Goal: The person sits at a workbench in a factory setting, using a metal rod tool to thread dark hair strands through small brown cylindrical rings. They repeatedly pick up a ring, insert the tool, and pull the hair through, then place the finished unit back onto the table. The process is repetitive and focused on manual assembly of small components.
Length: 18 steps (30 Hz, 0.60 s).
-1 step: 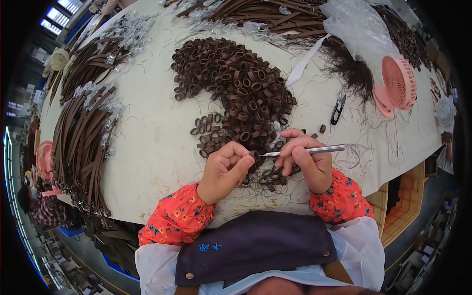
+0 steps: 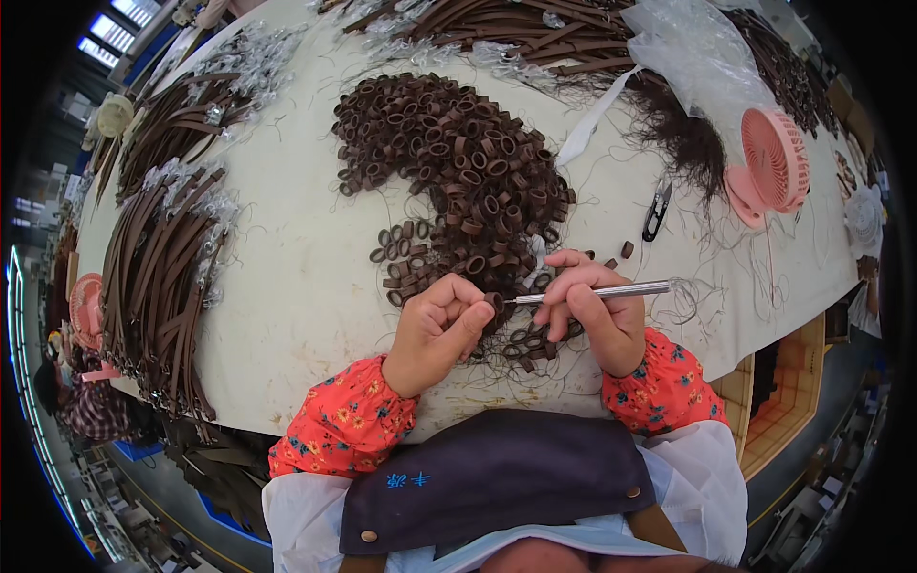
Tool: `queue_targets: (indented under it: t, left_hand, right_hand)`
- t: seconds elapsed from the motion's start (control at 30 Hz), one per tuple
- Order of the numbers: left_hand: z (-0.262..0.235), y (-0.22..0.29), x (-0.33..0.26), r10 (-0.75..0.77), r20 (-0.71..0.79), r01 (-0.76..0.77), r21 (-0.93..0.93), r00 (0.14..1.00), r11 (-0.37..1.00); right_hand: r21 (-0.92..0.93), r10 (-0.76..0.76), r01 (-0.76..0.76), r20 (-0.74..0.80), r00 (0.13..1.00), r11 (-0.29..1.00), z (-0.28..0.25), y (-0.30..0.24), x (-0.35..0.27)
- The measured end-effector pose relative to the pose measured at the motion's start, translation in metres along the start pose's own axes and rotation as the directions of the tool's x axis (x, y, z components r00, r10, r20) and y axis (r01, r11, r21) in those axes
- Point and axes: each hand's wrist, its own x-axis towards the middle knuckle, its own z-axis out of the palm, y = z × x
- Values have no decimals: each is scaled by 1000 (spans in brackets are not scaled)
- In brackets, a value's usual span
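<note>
My left hand (image 2: 435, 329) pinches a small brown leather loop (image 2: 493, 303) between thumb and fingers, just above the table's near edge. My right hand (image 2: 600, 323) holds a thin silver metal tool (image 2: 602, 290) like a pen, its tip touching that loop. Under and between both hands lie several loose brown loops (image 2: 527, 342) among thin threads. A large pile of the same brown loops (image 2: 458, 172) spreads over the white table (image 2: 287, 277) right beyond my hands.
Black thread snips (image 2: 657, 210) lie right of the pile, a pink desk fan (image 2: 776, 167) further right. Bundles of brown straps (image 2: 162, 267) cover the left side, more straps (image 2: 516, 33) and a clear plastic bag (image 2: 697, 57) the far edge.
</note>
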Motion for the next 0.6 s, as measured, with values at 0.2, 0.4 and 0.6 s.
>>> queue_targets:
  t: [0.2,0.4,0.6]
  left_hand:
    - [0,0,0,13,1,-13,8,1000,1000]
    - [0,0,-1,15,8,-15,10,1000,1000]
    - [-7,4,-1,159,-87,-115,378,983,919]
  right_hand:
    - [-15,14,-14,0,1000,1000,1,-1,0]
    - [-18,5,-6,-6,1000,1000,2,0,0]
    - [13,-23,23,-43,999,1000,-1,1,-1]
